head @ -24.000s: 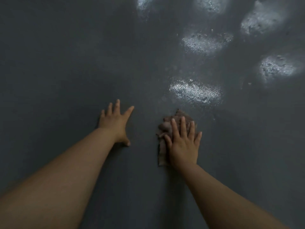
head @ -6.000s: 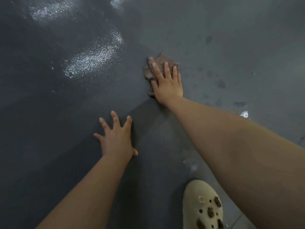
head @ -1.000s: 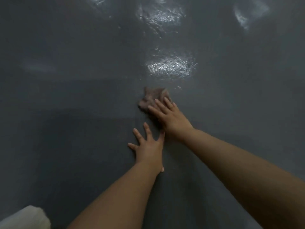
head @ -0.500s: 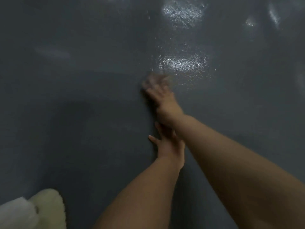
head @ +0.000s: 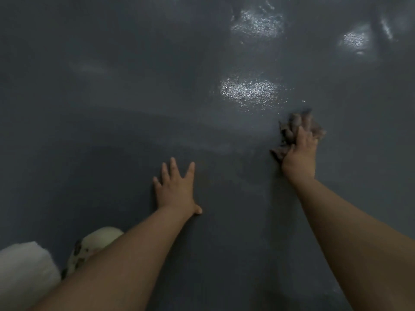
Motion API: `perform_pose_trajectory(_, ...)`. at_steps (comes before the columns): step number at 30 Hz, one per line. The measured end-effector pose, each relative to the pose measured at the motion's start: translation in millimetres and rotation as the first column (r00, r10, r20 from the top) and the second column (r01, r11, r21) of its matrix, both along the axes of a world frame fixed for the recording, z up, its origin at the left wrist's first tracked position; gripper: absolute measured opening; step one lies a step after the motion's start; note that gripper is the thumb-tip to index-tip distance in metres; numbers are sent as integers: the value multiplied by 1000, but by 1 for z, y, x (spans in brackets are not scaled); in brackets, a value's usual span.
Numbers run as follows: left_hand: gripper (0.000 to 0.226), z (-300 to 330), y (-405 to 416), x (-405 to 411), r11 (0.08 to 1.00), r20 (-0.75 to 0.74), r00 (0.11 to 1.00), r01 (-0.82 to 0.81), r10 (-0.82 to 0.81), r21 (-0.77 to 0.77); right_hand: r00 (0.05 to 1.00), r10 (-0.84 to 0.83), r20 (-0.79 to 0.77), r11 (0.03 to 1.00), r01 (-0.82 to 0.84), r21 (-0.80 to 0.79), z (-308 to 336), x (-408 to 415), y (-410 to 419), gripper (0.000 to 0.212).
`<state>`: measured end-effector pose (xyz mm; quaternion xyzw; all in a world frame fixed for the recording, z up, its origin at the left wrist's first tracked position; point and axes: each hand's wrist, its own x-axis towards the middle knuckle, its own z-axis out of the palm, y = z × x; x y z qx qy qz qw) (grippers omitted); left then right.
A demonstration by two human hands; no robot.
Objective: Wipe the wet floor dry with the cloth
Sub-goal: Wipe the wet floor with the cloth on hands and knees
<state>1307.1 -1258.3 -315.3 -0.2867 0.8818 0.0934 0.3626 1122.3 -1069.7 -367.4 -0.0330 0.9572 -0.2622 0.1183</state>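
The floor (head: 112,131) is dark grey, with a shiny wet patch (head: 251,92) ahead of me. A crumpled brown cloth (head: 289,131) lies on the floor at the right, just below and right of that patch. My right hand (head: 299,153) lies on top of the cloth with the fingers stretched forward, pressing it down; the fingertips are blurred. My left hand (head: 176,189) rests flat on the bare floor at the middle, fingers spread, holding nothing.
More wet patches glisten farther off at the top (head: 258,24) and top right (head: 356,39). A cream clog with dark spots (head: 94,245) and a white trouser leg (head: 24,270) sit at the bottom left.
My right hand has swept the cloth to the right, away from the left hand it was crossing over. My left hand stays planted on the floor. The view shifted left.
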Motion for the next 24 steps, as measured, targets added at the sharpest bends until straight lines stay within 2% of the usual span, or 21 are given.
perform_pose_trajectory(2,128,-1,0,14,998,29,998,-52,51,27,999,28,16,998,-29,60,-1,31,-27,71)
perform_pose_trajectory(4,127,-5,0,21,997,-12,999,-47,47,54,975,223,2,975,-223,20,0,64,-60,78)
perform_pose_trajectory(6,126,-6,-3,21,997,-51,997,-50,53,66,857,515,-4,856,-515,-41,6,97,-92,79)
perform_pose_trajectory(7,125,-7,-5,20,996,-61,997,-52,56,74,779,625,44,780,-623,-47,10,112,-102,74)
perform_pose_trajectory(9,121,-6,-7,18,994,-55,997,-47,52,101,656,744,127,663,-749,-14,16,130,-108,70)
perform_pose_trajectory(11,121,-5,-8,19,994,-43,999,-22,27,103,633,766,113,632,-774,48,19,127,-97,68)
perform_pose_trajectory(12,122,-5,-8,19,995,-44,999,-11,15,95,652,753,89,648,-758,71,17,120,-89,66)
perform_pose_trajectory(14,125,-6,-9,19,996,-49,999,6,-1,87,749,660,56,746,-662,75,14,101,-66,66)
perform_pose_trajectory(18,127,-6,-6,19,996,-46,999,2,2,89,961,276,-11,961,-276,-1,14,81,-15,83)
perform_pose_trajectory(21,127,-8,-5,16,996,-43,999,-9,13,92,995,-28,94,1000,28,3,15,78,-20,78)
perform_pose_trajectory(23,127,-8,-5,16,995,-37,999,-2,6,99,986,-103,132,994,99,36,14,82,-46,74)
perform_pose_trajectory(24,127,-8,-5,18,995,-41,999,6,-2,100,986,-82,147,996,77,41,15,86,-64,74)
